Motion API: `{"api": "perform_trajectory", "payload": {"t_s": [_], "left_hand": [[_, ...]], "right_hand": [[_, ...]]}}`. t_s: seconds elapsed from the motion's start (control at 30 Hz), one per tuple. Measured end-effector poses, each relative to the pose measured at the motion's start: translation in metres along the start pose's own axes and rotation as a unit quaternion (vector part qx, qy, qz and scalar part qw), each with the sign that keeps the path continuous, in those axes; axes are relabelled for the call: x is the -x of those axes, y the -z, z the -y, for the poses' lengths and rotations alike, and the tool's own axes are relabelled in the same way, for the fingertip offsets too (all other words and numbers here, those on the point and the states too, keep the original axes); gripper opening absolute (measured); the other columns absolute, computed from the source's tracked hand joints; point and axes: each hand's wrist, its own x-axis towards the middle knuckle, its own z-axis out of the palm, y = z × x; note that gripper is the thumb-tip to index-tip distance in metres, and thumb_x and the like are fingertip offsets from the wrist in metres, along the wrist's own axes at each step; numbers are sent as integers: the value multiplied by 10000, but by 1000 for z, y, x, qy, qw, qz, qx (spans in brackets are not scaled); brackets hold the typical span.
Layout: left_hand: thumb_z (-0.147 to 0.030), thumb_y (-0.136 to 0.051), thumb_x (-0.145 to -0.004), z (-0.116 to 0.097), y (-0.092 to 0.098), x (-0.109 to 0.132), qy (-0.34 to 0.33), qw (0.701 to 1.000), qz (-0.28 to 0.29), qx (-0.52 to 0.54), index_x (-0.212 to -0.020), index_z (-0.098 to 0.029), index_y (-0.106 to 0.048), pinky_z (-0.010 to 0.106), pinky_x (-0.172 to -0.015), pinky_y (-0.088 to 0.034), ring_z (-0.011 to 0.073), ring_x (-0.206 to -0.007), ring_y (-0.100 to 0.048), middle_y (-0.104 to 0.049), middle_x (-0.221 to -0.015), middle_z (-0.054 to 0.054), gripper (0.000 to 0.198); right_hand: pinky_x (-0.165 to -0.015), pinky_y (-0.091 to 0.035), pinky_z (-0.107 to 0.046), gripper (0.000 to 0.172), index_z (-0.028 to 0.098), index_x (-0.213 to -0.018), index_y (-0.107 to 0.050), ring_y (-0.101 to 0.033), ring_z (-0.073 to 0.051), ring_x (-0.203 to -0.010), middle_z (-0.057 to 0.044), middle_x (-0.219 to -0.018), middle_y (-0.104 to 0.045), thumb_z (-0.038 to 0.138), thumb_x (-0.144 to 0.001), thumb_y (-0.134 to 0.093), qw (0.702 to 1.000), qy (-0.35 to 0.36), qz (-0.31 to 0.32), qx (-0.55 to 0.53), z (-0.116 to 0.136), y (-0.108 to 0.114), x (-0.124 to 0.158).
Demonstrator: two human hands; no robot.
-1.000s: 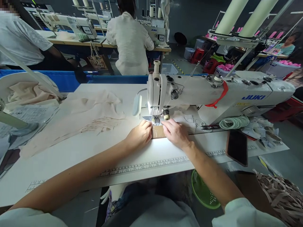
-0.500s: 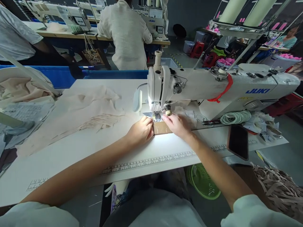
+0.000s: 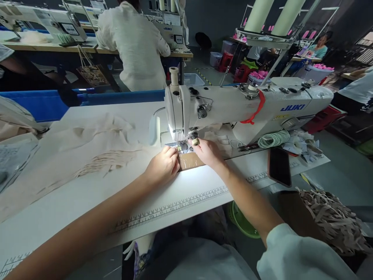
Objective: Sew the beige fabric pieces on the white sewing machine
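Observation:
A white sewing machine (image 3: 180, 112) stands before me, its needle area and presser foot (image 3: 182, 147) between my two hands. My left hand (image 3: 163, 166) is just left of the foot, fingers curled together on the end of a pale beige fabric (image 3: 96, 136). That fabric spreads over the table to the left, with a band of gathered folds. On the other side, my right hand (image 3: 208, 152) has thumb and fingers pinched close under a small round knob; what they hold is hidden. A brown plate (image 3: 190, 161) with pale marks lies between the hands.
A phone (image 3: 279, 166), a coil of pale green cord (image 3: 273, 138) and scraps (image 3: 301, 143) lie on the right. A printed ruler (image 3: 175, 208) runs along the table's front. Below are a green basket (image 3: 243, 223) and fabric strips (image 3: 332, 217). A person (image 3: 136, 46) sits ahead.
My view has turned right, so the machine and table appear further left. Both hands keep nearly the same places beside the presser foot.

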Motion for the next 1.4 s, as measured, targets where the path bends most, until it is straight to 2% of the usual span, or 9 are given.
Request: {"api": "perform_trajectory", "payload": {"t_s": [0.27,0.47,0.67,0.8,0.87,1.0,1.13,1.23,1.4], "left_hand": [[-141,-451,-970,1,12,-6,28,999,34,-12,-1075,-127,-697,375,-812,-597,277,-1008,-652,-728,-1140,154,268],[-196,-469,-959,5,39,-14,203,959,154,-122,-897,-164,-681,319,-579,-442,267,-854,-655,-716,-970,133,224],[-388,-494,-885,21,62,-6,308,925,150,167,-695,-209,-637,295,-623,-460,208,-670,-637,-695,-703,44,297],[-584,-576,-784,10,84,3,332,864,131,356,-647,-215,-636,279,-652,-531,196,-661,-649,-663,-645,16,399],[-603,-614,-763,0,93,6,334,858,121,370,-660,-214,-656,274,-643,-528,189,-653,-633,-649,-640,9,404],[-636,-591,-791,-11,98,18,369,861,59,345,-753,-212,-665,270,-599,-463,178,-635,-586,-644,-670,7,431],[-703,-509,-823,1,94,44,437,823,52,359,-832,-226,-602,266,-496,-349,158,-502,-465,-529,-568,-39,486],[-670,-491,-853,16,97,65,413,852,117,300,-839,-234,-628,282,-520,-372,190,-552,-544,-613,-627,-7,458],[-412,-488,-896,36,104,78,376,911,163,35,-861,-250,-666,321,-685,-480,262,-833,-700,-786,-906,48,243]], "right_hand": [[-600,-255,-274,332,203,-810,-693,-593,-143,-637,-41,-707,-728,354,-1056,-529,999,24,-32,28,-7,-1,5],[-612,-293,-267,293,187,-807,-725,-557,-121,-625,-24,-708,-706,217,-1021,-526,996,92,-10,1,0,0,12],[-691,-446,-274,115,202,-995,-721,-632,-152,-807,-30,-930,-724,302,-943,-698,987,127,44,-85,24,-2,20],[-683,-480,-319,335,243,-972,-670,-629,-187,-801,-27,-947,-699,499,-825,-828,990,66,76,-96,38,-7,23],[-674,-471,-320,356,252,-1012,-666,-629,-195,-798,-27,-934,-697,511,-827,-826,989,58,85,-109,44,-11,23],[-701,-452,-279,79,216,-1013,-673,-648,-166,-800,-17,-902,-711,222,-935,-668,980,98,69,-157,48,-18,22],[-702,-460,-234,203,184,-1095,-669,-650,-123,-730,5,-849,-721,106,-948,-553,970,103,57,-212,43,-18,23],[-701,-460,-234,161,182,-1078,-667,-653,-125,-755,-9,-882,-730,134,-970,-557,980,126,61,-138,40,-17,24],[-645,-416,-292,190,185,-931,-668,-619,-172,-771,-67,-927,-701,160,-1014,-499,982,174,68,-19,40,-19,23]]}}
